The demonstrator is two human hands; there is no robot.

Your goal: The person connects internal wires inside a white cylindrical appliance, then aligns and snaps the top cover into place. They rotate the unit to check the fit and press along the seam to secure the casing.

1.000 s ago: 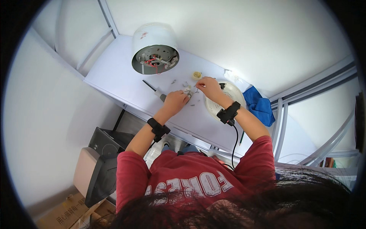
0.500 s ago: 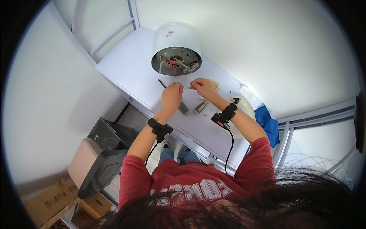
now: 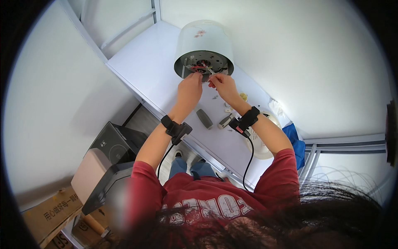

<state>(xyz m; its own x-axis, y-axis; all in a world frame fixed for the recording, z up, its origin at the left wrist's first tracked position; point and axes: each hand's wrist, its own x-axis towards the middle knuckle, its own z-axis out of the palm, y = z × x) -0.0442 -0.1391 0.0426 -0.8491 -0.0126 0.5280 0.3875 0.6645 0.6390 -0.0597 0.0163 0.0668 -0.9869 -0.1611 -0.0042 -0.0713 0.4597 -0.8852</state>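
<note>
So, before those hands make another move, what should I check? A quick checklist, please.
1. Cylinder has its open end facing the person: ok.
2. Left hand and right hand both at that opening: ok.
3. Red wires fully visible: not ok, the fingers are very close and the inside is crowded.
4. Grip on any small part secure: cannot tell, too small to make out.
5. Grey handle lying on the table, out of both hands: ok.
6. Blue cloth away from the opening: ok.
</note>
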